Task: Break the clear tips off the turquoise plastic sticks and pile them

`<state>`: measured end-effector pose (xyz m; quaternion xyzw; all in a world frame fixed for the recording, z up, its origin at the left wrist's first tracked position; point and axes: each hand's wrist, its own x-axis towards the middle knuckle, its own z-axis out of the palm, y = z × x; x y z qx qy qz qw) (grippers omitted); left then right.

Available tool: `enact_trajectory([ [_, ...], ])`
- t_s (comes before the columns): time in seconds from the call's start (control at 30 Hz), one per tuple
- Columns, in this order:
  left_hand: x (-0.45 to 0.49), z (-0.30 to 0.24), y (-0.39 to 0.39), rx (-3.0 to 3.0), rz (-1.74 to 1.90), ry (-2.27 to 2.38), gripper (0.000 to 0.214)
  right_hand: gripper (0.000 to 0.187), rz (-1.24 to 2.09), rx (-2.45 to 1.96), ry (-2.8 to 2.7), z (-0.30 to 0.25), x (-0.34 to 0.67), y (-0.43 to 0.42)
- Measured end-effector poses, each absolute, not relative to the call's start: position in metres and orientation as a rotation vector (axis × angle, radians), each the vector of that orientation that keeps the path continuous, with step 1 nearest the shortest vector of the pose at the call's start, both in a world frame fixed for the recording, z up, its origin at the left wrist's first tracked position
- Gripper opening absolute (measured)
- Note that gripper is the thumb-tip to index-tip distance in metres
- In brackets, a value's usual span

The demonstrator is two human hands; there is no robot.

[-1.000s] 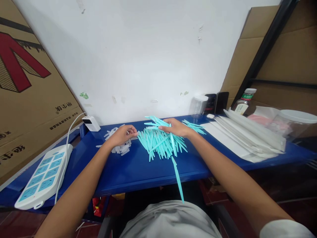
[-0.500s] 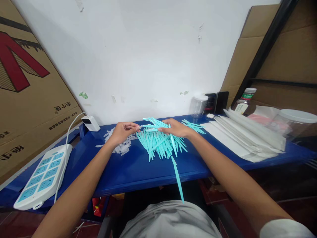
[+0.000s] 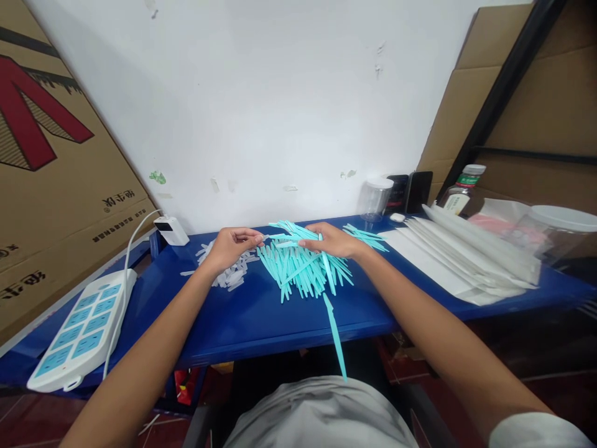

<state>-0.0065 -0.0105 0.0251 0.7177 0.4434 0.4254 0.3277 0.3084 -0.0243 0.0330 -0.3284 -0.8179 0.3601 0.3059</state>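
A heap of turquoise plastic sticks (image 3: 301, 267) lies in the middle of the blue table (image 3: 261, 317). My right hand (image 3: 331, 241) rests on top of the heap, fingers pinched on one turquoise stick (image 3: 285, 237) that points left. My left hand (image 3: 231, 246) hovers over a small pile of clear white plastic caps (image 3: 228, 277), fingers pinched on a small clear cap that meets the stick's tip. One long turquoise stick (image 3: 334, 333) hangs over the table's front edge.
A white power strip (image 3: 79, 330) with cable and a white charger (image 3: 171, 230) lie at the left. Stacked white packets (image 3: 466, 255), a clear jar (image 3: 373, 200), a bottle (image 3: 459, 193) and a lidded tub (image 3: 555, 233) stand at the right. Cardboard boxes (image 3: 51, 162) flank both sides.
My left hand rose from the cap pile and moved right towards the stick's tip. My right hand stayed on the heap, holding the stick.
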Motion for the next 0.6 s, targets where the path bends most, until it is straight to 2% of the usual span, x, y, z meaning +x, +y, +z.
enact_trajectory([
  [0.6,-0.0034,0.0269,-0.0128,1.873,1.092,1.171,0.05,0.039,0.954,-0.907,-2.184,0.0326,0.3086,-0.024],
])
